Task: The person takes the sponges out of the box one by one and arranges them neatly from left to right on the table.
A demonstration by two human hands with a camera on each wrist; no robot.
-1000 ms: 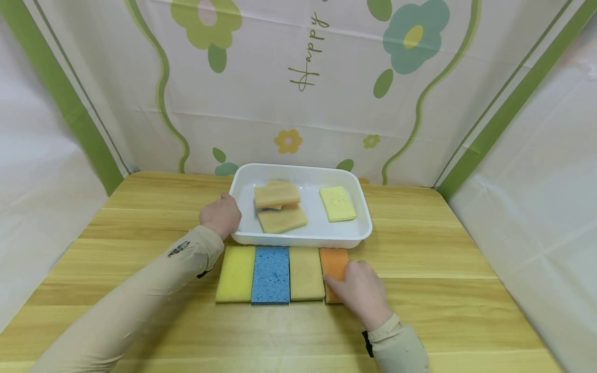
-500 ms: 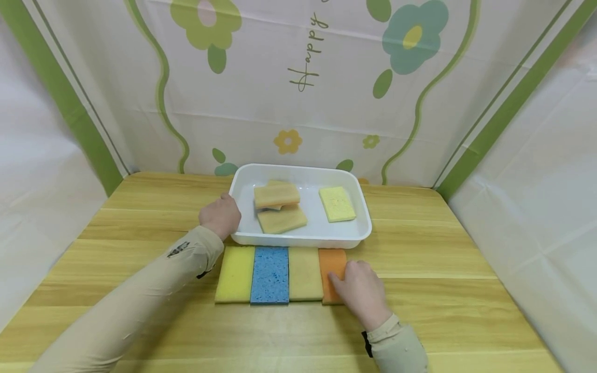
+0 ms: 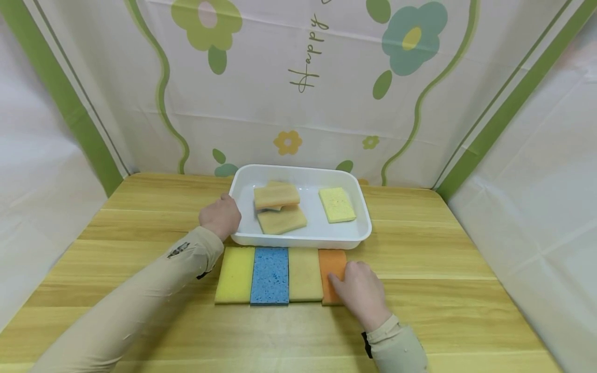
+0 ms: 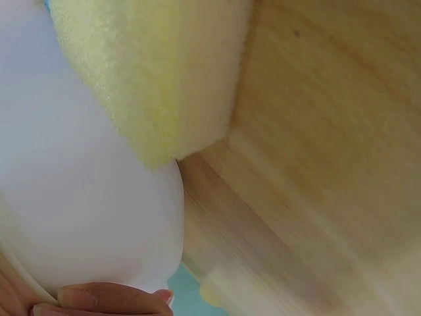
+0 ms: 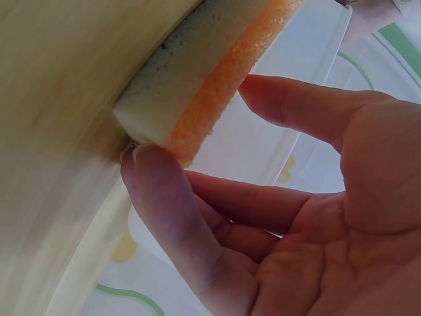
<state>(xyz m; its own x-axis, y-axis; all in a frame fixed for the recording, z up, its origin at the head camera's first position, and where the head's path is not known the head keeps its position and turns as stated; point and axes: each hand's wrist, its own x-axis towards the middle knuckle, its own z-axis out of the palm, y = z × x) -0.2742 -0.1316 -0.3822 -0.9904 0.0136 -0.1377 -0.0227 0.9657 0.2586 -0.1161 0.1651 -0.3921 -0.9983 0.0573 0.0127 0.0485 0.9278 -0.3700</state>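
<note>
Four sponges lie side by side in front of the white tray [image 3: 298, 241]: yellow [image 3: 235, 274], blue [image 3: 270, 275], tan [image 3: 305, 274] and orange [image 3: 330, 267]. My right hand [image 3: 363, 292] holds the orange one at its right side. In the right wrist view the thumb touches the orange face of that sponge [image 5: 214, 89], and fingers of the hand [image 5: 289, 197] lie along its edge. My left hand [image 3: 221, 215] grips the tray's left rim; in the left wrist view curled fingers of the hand [image 4: 108, 299] hold the tray wall [image 4: 99, 197].
Inside the tray several tan sponges [image 3: 282, 220] lie piled at the left, and a pale yellow sponge [image 3: 337, 204] lies at the right. The wooden table [image 3: 420, 259] ends at a printed curtain [image 3: 242, 103] behind, with white cloth at both sides.
The orange sponge has shifted slightly left, against the tan one, and my right thumb has moved a little on it. My left hand has stayed on the tray.
</note>
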